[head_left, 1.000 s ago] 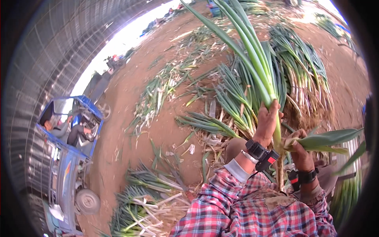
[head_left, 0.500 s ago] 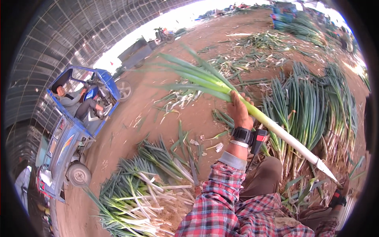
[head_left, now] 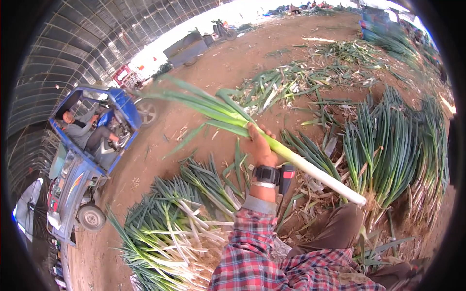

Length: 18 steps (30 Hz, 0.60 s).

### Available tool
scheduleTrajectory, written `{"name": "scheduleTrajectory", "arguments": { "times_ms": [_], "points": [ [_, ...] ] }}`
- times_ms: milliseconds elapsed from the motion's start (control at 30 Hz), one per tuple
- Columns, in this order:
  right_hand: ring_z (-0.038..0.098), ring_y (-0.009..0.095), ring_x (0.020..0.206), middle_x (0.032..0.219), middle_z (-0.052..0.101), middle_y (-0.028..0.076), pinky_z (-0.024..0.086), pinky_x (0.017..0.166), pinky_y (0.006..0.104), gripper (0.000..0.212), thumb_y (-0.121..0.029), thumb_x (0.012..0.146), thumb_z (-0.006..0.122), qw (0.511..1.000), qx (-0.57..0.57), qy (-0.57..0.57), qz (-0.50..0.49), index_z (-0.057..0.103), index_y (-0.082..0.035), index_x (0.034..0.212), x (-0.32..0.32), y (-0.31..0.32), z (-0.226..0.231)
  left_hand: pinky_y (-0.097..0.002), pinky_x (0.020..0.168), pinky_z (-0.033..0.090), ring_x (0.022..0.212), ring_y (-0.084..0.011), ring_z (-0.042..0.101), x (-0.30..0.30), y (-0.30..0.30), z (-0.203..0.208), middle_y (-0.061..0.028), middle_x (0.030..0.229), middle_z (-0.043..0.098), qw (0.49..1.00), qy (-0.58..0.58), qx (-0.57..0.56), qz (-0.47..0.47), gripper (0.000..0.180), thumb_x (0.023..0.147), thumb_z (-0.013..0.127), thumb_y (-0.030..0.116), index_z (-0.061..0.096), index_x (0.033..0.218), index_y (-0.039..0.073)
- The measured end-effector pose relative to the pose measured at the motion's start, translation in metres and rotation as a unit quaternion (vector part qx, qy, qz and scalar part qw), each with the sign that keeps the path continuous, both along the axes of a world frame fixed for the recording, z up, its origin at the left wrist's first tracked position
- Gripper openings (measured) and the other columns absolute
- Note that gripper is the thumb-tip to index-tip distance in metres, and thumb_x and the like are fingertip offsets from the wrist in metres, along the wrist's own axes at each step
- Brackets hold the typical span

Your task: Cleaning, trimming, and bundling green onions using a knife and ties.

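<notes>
Blue three-wheeled cart (head_left: 80, 160), a person seated inside, well to the left of my hand and lower; open brown dirt floor (head_left: 208, 72) stretching ahead of my hand toward a grey trailer (head_left: 187, 48), the widest free room for swinging anything long; standing rows of untrimmed leeks (head_left: 398, 145) to the right of my hand, their tops making a crowded edge on that side; pile of cleaned leeks (head_left: 179, 228) just below and left of my hand, white shanks toward me; the leek (head_left: 272, 140) itself, held out in the air, green leaves fanning up and left past my fingers, white shank running down and right to its cut end; I judge it light but long and top-heavy, shank stiff, leaves floppy and easily creased, best gripped on the firm pale part where I have it; my left hand (head_left: 259, 148), fingers wrapped tight round that shank, black watch (head_left: 266, 174) at the wrist; my right hand is not visible.
</notes>
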State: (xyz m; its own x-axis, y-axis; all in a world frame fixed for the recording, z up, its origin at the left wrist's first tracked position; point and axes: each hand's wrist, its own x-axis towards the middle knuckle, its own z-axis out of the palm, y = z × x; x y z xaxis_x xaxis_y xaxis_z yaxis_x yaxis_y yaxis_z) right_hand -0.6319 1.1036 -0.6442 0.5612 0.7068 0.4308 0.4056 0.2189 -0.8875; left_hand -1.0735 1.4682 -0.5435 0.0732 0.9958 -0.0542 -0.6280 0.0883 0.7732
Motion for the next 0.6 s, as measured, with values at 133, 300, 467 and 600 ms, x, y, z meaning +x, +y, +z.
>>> {"name": "scheduleTrajectory", "arguments": {
  "times_ms": [133,300,467,600],
  "points": [
    [0.057,0.019,0.103,0.116,0.061,0.014,0.044,0.09,0.0339,0.053,-0.032,0.094,0.057,0.983,-0.114,-0.108,-0.095,0.045,-0.003,0.137,-0.015,0.008,0.068,-0.0287,0.052,0.047,0.06,-0.0124,0.053,-0.004,-0.016,0.001,-0.0036,0.081,0.058,0.994,0.022,0.035,-0.104,0.044,0.095,0.047,0.054,0.052,0.1,0.01],
    [0.061,0.017,0.099,0.109,0.066,0.013,0.049,0.081,0.0313,0.065,-0.03,0.084,0.072,0.946,0.004,-0.291,-0.142,0.046,0.001,0.134,-0.101,0.079,0.156,-0.0308,0.061,0.049,0.074,-0.0154,0.056,0.017,-0.073,0.047,-0.0085,0.101,0.063,0.965,-0.038,0.083,-0.244,0.061,0.097,0.03,0.061,0.051,0.123,0.01],
    [0.059,0.031,0.11,0.121,0.06,0.022,0.048,0.094,0.0416,0.067,-0.027,0.078,0.077,0.99,-0.031,-0.125,0.051,0.049,0.0,0.132,-0.281,0.079,0.153,-0.0347,0.077,0.055,0.091,-0.0199,0.062,0.041,-0.102,0.034,-0.0105,0.113,0.062,0.926,-0.058,0.044,-0.372,0.045,0.099,0.043,0.043,0.053,0.123,0.006],
    [0.06,0.02,0.097,0.109,0.062,0.012,0.049,0.086,0.0332,0.053,-0.016,0.086,0.069,0.99,-0.086,0.019,0.112,0.048,0.001,0.132,-0.317,0.027,0.118,-0.0345,0.083,0.055,0.093,-0.0196,0.063,0.07,-0.165,0.055,-0.009,0.102,0.065,0.913,-0.031,0.122,-0.389,0.032,0.096,0.055,0.027,0.056,0.117,0.003]
  ]
}}
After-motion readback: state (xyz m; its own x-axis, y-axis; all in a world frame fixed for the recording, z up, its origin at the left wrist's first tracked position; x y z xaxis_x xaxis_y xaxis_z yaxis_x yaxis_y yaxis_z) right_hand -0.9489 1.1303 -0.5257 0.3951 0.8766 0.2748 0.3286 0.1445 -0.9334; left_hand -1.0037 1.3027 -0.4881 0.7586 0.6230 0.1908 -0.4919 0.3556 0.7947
